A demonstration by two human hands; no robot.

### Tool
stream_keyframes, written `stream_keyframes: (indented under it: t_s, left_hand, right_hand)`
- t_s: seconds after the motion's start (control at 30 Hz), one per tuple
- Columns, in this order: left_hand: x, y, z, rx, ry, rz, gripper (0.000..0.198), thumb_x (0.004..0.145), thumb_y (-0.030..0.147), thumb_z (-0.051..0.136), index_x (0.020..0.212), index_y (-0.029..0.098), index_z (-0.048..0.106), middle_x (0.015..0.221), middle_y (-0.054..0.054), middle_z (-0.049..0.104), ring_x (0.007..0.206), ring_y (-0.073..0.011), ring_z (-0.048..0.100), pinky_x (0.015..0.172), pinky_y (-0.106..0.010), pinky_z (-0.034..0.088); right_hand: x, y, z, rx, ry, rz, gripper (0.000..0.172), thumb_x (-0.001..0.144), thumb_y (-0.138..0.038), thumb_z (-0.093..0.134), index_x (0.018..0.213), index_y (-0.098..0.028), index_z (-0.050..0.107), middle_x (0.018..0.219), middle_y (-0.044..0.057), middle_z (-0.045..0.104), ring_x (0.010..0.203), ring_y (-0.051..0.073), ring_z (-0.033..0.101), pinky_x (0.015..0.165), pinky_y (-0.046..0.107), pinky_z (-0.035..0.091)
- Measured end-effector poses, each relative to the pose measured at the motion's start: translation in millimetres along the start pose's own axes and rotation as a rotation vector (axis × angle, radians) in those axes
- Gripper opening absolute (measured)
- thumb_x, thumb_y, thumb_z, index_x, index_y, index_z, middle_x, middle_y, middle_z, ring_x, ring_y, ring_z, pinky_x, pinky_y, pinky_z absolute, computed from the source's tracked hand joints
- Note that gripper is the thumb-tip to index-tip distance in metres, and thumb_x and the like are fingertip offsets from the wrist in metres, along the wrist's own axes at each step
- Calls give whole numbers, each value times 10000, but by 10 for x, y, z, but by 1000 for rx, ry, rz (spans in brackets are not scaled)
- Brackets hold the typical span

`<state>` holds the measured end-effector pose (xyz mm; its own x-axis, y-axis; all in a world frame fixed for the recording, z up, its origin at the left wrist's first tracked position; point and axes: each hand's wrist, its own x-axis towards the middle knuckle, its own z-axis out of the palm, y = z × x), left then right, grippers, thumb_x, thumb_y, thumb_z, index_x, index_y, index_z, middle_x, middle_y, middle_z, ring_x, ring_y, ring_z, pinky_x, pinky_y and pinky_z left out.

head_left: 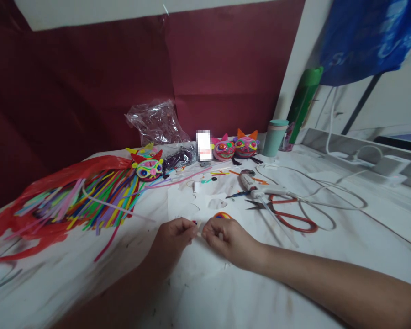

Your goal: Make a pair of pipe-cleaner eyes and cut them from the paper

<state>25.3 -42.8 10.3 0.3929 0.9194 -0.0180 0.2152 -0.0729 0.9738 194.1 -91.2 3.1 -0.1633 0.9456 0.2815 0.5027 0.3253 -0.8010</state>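
Note:
My left hand (pixel 174 237) and my right hand (pixel 226 240) rest close together on the white table (pixel 226 292), fingertips almost touching. Both are pinched on a tiny piece between them, with a dark red speck at the left fingertips; I cannot make out what it is. Just beyond my right hand lies a small round multicoloured coil (pixel 222 215). Red-handled scissors (pixel 287 214) and a white glue gun (pixel 256 187) lie to the right of it.
A heap of coloured strips (pixel 89 196) on a red plastic bag (pixel 37 205) fills the left. Three colourful cat-face figures (pixel 147 168) (pixel 224 148) (pixel 246 145), a clear bag (pixel 157 121), a teal cup (pixel 274 137) and white cables (pixel 329 196) stand farther back.

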Motion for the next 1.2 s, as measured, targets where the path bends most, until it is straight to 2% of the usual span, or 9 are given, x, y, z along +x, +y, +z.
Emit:
stream_keyframes:
  t_s: [0.2, 0.33, 0.57, 0.67, 0.93, 1.1, 1.2]
  left_hand:
    - [87, 46, -103, -126, 61, -19, 206, 642, 352, 641, 572, 166, 589, 471, 51, 472, 503, -96, 400, 538, -235, 303]
    - [98, 70, -106, -146, 48, -57, 201, 617, 349, 655, 570, 164, 591, 459, 53, 464, 494, -95, 398, 531, -236, 297]
    - [48, 69, -13, -13, -51, -26, 216, 639, 353, 604, 541, 173, 538, 461, 66, 426, 493, -91, 355, 522, -237, 263]
    - [26, 99, -18, 35, -77, -35, 172, 614, 326, 591, 559, 174, 529, 484, 68, 424, 502, -91, 339, 512, -230, 243]
    - [32, 85, -58, 146, -143, 16, 172, 644, 323, 587, 586, 177, 516, 504, 71, 403, 491, -88, 325, 487, -229, 231]
    - [21, 63, -64, 94, -97, 34, 283, 732, 414, 539, 607, 162, 575, 494, 47, 452, 511, -109, 402, 532, -244, 311]
    - [2, 76, -36, 79, -64, 20, 296, 723, 430, 562, 596, 163, 577, 489, 48, 450, 515, -110, 407, 539, -246, 315]
  right_hand:
    - [44, 29, -50, 113, 67, 27, 180, 851, -260, 431, 724, -177, 528, 624, -12, 531, 582, 109, 470, 561, 216, 379]
    - [37, 46, -17, 107, 12, 26, 121, 809, -239, 487, 735, -170, 553, 622, -23, 516, 563, 97, 434, 521, 200, 346]
    - [-3, 31, 45, 101, -32, 7, 187, 825, -269, 502, 672, -165, 531, 580, -37, 457, 537, 85, 372, 491, 193, 306]
    - [-14, 10, 30, 129, -60, -11, 167, 808, -217, 503, 647, -171, 494, 559, -49, 421, 511, 77, 337, 462, 185, 279]
    - [-31, -26, 20, 106, -53, 6, 134, 732, -127, 503, 616, -183, 466, 550, -48, 442, 505, 80, 371, 458, 179, 286]
    - [-24, -4, 27, 72, -7, 25, 128, 720, -108, 494, 609, -174, 488, 554, -46, 469, 509, 76, 384, 476, 179, 301]
    - [-24, 3, 40, 60, 7, 47, 123, 726, -111, 492, 617, -169, 501, 554, -44, 482, 506, 75, 396, 476, 178, 307]
